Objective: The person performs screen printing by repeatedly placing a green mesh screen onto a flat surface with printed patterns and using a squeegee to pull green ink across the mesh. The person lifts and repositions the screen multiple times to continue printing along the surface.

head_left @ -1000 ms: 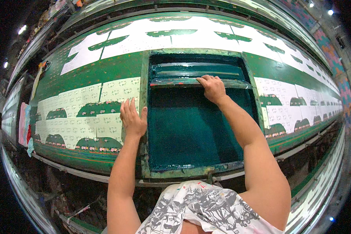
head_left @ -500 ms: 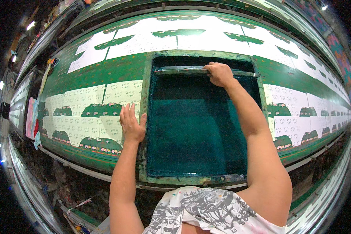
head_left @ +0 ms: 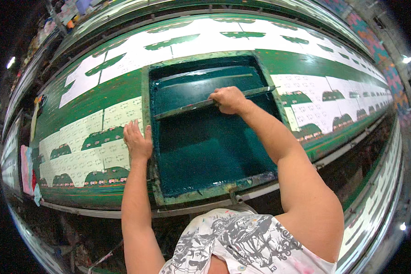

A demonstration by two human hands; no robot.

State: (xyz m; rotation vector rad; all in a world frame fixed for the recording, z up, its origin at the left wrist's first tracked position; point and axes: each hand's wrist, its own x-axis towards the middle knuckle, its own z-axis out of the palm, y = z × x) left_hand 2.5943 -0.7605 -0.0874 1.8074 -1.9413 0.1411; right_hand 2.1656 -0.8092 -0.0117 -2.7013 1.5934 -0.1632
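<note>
The right hand (head_left: 229,100) grips the long bar (head_left: 183,110) in clenched fingers, hiding its middle — thumb lost from view — as it slants across the dark teal framed screen (head_left: 201,157). The left hand (head_left: 139,142), fingers loosely spread, is just beside the screen over pale printed sheets (head_left: 77,128); touching or not, I can't tell. Green desk (head_left: 118,93) stretches off beneath them into a murky room, lamps (head_left: 407,59) glaring.

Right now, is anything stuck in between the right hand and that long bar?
Nothing visible is in the way: the right hand grips the long bar directly, over the dark screen.
</note>
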